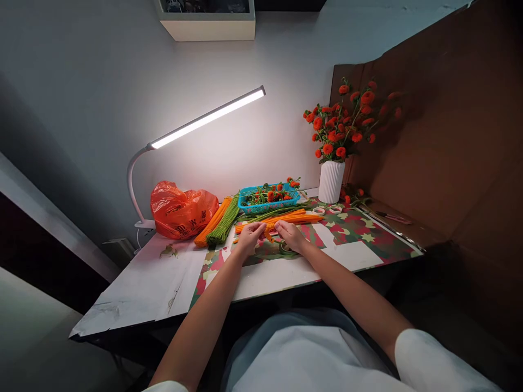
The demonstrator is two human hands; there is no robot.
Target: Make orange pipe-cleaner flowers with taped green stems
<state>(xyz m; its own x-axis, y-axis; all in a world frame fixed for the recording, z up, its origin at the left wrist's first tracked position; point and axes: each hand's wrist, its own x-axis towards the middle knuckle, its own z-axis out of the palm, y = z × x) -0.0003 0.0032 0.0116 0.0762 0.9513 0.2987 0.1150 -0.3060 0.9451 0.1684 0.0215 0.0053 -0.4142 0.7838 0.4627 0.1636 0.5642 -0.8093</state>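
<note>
My left hand (pixel 250 237) and my right hand (pixel 291 236) are close together over the front middle of the table. Both pinch a small bent piece of orange pipe cleaner (pixel 268 234) between thumb and fingers. Just behind them lies a pile of long orange pipe cleaners (pixel 300 218), with green pipe cleaners (pixel 281 212) behind it. Beneath my right hand is a dark green looped thing (pixel 285 249), partly hidden, whose kind I cannot make out.
Behind stands a blue basket (pixel 261 207) of orange flowers. An orange plastic bag (pixel 180 212), a green bundle (pixel 224 226) and a lamp (pixel 208 117) are left. At right stand a white vase (pixel 330 182) of flowers, tape rolls (pixel 318 211) and a cardboard wall (pixel 441 141).
</note>
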